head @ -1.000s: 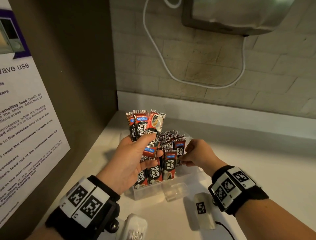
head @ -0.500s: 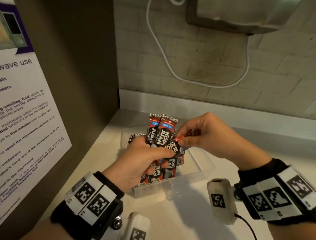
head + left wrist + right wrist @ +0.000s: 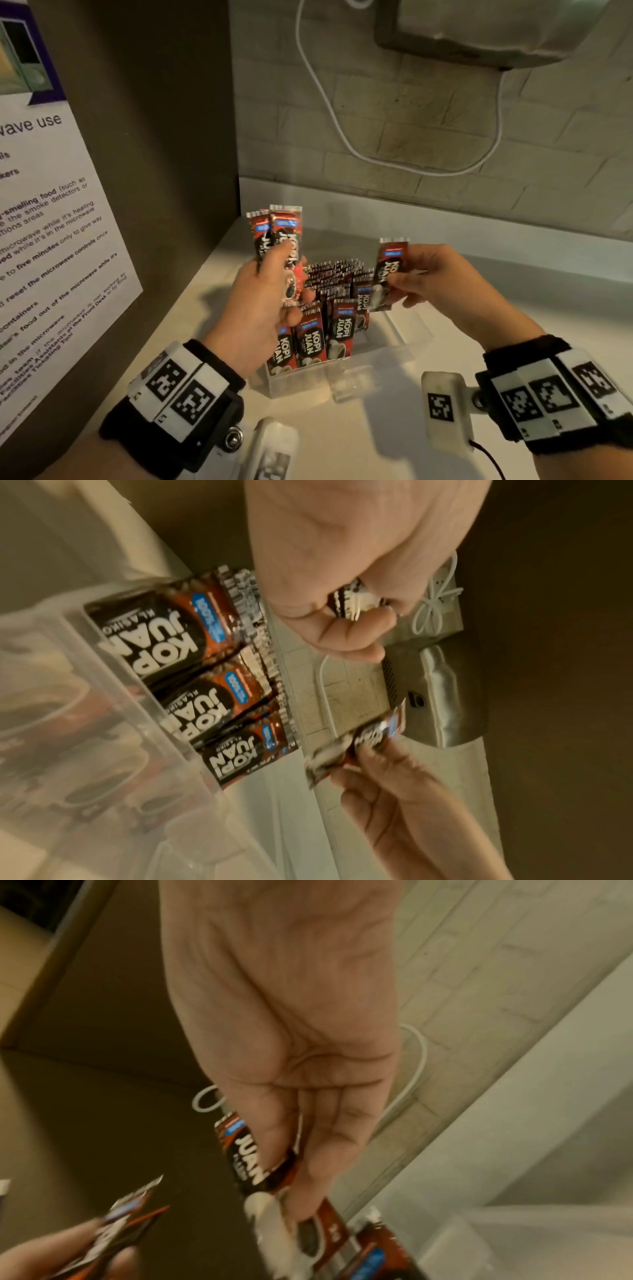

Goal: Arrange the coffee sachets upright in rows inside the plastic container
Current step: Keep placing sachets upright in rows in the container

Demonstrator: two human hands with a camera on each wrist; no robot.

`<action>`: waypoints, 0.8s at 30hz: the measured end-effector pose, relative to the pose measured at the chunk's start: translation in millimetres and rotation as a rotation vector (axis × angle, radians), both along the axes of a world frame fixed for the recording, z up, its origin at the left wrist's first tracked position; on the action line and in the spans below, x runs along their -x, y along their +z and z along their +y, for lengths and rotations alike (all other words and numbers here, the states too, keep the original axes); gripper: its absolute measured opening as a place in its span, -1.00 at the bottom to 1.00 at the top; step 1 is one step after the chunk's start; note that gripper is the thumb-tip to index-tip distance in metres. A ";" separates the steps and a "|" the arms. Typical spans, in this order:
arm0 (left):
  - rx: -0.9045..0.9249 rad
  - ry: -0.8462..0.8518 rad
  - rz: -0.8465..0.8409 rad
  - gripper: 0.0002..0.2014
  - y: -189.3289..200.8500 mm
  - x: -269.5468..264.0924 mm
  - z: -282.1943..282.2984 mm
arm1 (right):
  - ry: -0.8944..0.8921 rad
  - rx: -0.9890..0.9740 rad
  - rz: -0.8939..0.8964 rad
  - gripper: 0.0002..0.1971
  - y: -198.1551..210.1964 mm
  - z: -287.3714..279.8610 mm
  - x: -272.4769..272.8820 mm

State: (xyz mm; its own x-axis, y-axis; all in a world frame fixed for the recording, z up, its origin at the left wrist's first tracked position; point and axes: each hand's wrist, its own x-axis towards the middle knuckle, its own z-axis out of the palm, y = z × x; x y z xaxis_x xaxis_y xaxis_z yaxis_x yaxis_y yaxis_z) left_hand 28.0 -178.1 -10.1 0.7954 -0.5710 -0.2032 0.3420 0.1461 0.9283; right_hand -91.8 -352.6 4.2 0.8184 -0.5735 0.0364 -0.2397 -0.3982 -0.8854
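Note:
A clear plastic container (image 3: 387, 359) sits on the white counter with several red-and-black coffee sachets (image 3: 329, 329) standing upright in rows inside it. My left hand (image 3: 267, 301) holds a small bunch of sachets (image 3: 279, 236) above the container's left side. My right hand (image 3: 431, 284) pinches a single sachet (image 3: 388, 270) upright, just above the container's right part. The left wrist view shows the front row of sachets (image 3: 192, 674) behind the clear wall (image 3: 113, 696), and my left hand (image 3: 342, 588) gripping sachet ends. In the right wrist view my fingers (image 3: 308, 1164) pinch the one sachet (image 3: 253, 1158).
A brown side panel with a white notice (image 3: 51, 240) closes off the left. The tiled back wall carries a white cable (image 3: 342, 130) and a metal appliance (image 3: 496, 31) overhead. The counter runs on to the right of the container.
My right hand pulled one sachet out of the left hand's bunch and carried it right, turning it upright. The left hand lifted its remaining sachets a little.

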 end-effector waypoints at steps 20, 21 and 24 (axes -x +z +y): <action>0.061 0.062 0.049 -0.84 0.0 -4.0 10.2 | -0.204 -0.087 0.235 -0.79 -70.7 -15.5 -34.2; 0.064 0.062 0.051 -0.85 0.1 -3.9 10.1 | -0.204 -0.070 0.249 -0.78 -72.3 -15.8 -34.7; 0.065 0.054 0.047 -0.85 0.0 -4.1 11.0 | -0.192 -0.023 0.282 -0.76 -75.8 -16.5 -35.8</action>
State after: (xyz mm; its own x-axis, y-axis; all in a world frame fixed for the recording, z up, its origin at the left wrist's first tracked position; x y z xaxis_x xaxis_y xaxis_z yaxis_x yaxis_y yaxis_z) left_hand 32.1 -167.1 -10.1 0.8159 -0.5405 -0.2052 0.3751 0.2249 0.8993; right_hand -55.9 -369.1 -71.6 0.6717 -0.7158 -0.1909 -0.5449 -0.3027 -0.7819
